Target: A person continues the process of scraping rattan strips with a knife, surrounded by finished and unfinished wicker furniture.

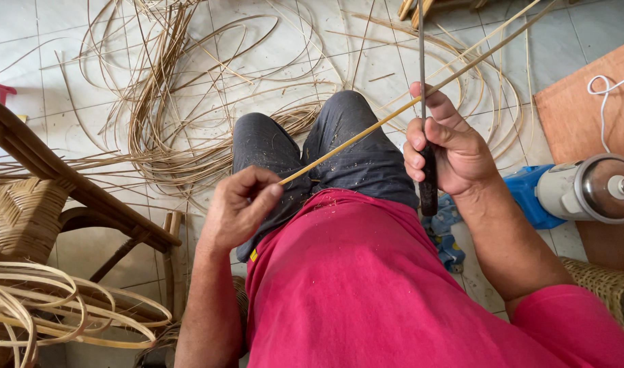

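Red shirt up close; left hand (240, 204) pinches the rattan strip's (366, 131) near end over the lap, right hand (448, 153) clamps knife (426, 170) against it. Looks light, springy, splintery, so grip near the blade.

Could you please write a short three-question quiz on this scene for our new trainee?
1. True or false: the left hand pinches the near end of the rattan strip.
2. What does the right hand grip besides steadying the strip? A) a hammer B) a knife with a dark handle, blade pointing up C) a paintbrush
3. Fill in: loose cane strands lie on the tiled ____ beyond the knees.

Key: 1 true; 2 B; 3 floor.
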